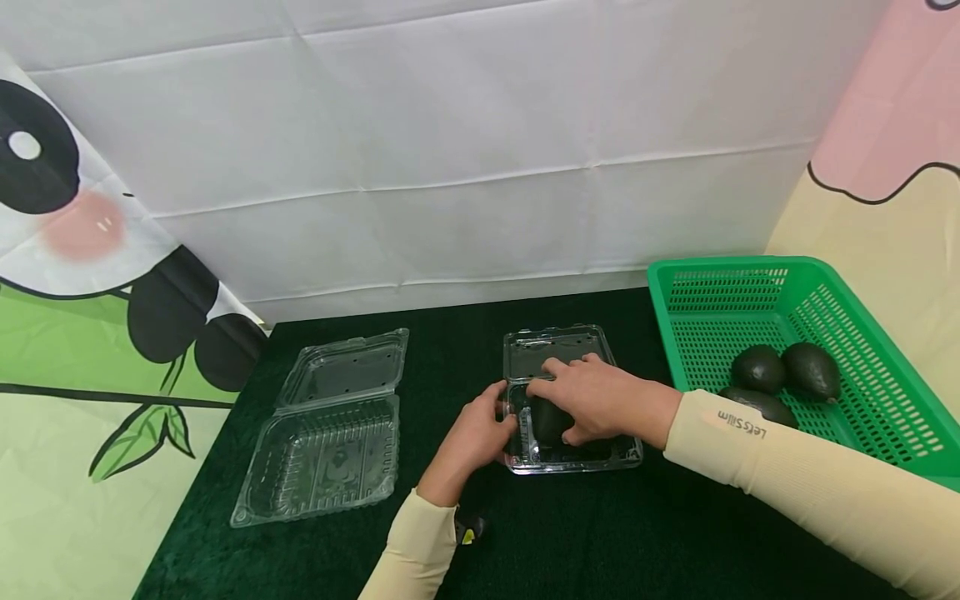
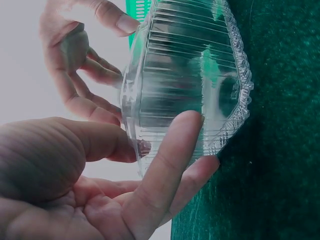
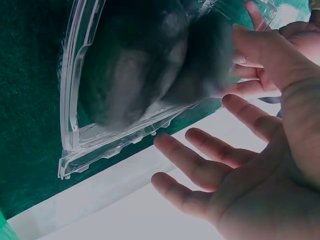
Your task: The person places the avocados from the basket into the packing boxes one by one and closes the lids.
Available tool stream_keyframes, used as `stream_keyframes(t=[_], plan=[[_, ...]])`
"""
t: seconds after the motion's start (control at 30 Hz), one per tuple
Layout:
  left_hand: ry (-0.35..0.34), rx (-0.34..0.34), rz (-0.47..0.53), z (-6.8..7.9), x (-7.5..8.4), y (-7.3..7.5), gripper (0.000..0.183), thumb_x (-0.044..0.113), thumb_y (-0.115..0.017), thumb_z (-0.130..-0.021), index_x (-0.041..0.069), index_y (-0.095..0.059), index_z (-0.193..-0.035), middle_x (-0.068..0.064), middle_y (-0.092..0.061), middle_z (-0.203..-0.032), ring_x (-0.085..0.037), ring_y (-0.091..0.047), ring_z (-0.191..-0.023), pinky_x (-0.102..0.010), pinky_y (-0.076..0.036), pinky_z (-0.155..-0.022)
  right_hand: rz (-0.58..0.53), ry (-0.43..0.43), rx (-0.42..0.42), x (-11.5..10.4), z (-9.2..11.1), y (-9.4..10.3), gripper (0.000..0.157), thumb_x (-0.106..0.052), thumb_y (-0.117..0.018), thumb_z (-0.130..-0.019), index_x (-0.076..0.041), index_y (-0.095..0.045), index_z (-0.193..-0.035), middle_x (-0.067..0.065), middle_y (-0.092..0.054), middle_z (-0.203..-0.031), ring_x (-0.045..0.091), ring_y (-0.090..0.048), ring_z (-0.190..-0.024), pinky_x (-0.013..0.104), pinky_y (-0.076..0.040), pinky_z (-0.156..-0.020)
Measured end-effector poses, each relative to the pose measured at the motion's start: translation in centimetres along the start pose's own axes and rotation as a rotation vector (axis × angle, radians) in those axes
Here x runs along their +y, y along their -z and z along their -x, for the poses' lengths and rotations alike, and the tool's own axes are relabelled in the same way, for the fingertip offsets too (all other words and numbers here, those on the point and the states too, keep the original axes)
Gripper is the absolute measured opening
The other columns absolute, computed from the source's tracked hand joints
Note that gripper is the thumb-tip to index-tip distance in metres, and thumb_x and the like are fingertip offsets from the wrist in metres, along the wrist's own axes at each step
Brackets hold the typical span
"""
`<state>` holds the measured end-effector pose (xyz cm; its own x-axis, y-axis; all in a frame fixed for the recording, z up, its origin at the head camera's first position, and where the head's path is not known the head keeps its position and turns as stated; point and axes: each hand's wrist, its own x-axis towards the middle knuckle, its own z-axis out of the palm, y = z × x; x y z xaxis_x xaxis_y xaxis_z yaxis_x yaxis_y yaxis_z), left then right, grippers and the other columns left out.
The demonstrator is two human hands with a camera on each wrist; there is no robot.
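Three avocados (image 1: 810,372) in basket (image 1: 708,323), open clamshell (image 1: 330,458), fingers (image 1: 555,366) half-hiding boxed avocado (image 1: 550,423)

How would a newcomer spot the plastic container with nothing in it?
Find the dark green tabletop. On its left side in the head view lies an open clear clamshell, its lid toward the white backdrop. Unlike the container nearer the green basket, it has no dark fruit inside.
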<state>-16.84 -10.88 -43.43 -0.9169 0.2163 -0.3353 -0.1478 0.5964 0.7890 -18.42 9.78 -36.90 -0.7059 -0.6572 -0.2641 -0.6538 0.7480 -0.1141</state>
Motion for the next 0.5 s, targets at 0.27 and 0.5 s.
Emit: stream_keyframes(t=[0.27,0.5], plan=[[-0.011,-0.005,0.001,-0.01,-0.03,0.08,0.069,0.015,-0.061,-0.101,0.008,-0.03,-0.162,-0.02,-0.058,-0.135,-0.02,-0.069,-0.077,-0.037,-0.06,-0.066,-0.009,0.002,0.018,0.1,0.39,0.1,0.078,-0.039,-0.089,-0.079,-0.022,-0.053,-0.147,0.019,-0.05,-0.147,0.04,-0.061,-0.122,0.062,-0.043,-0.106],[-0.013,-0.007,-0.001,-0.15,-0.19,0.1,0.068,0.016,-0.06,-0.101,0.008,-0.03,-0.161,-0.019,-0.059,-0.134,-0.021,-0.069,-0.079,-0.036,-0.059,-0.064,-0.005,-0.013,0.028,0.24,0.62,0.19,0.077,-0.039,-0.089,-0.079,-0.022,-0.054,-0.146,0.017,-0.053,-0.142,0.038,-0.062,-0.119,0.061,-0.044,-0.105]])
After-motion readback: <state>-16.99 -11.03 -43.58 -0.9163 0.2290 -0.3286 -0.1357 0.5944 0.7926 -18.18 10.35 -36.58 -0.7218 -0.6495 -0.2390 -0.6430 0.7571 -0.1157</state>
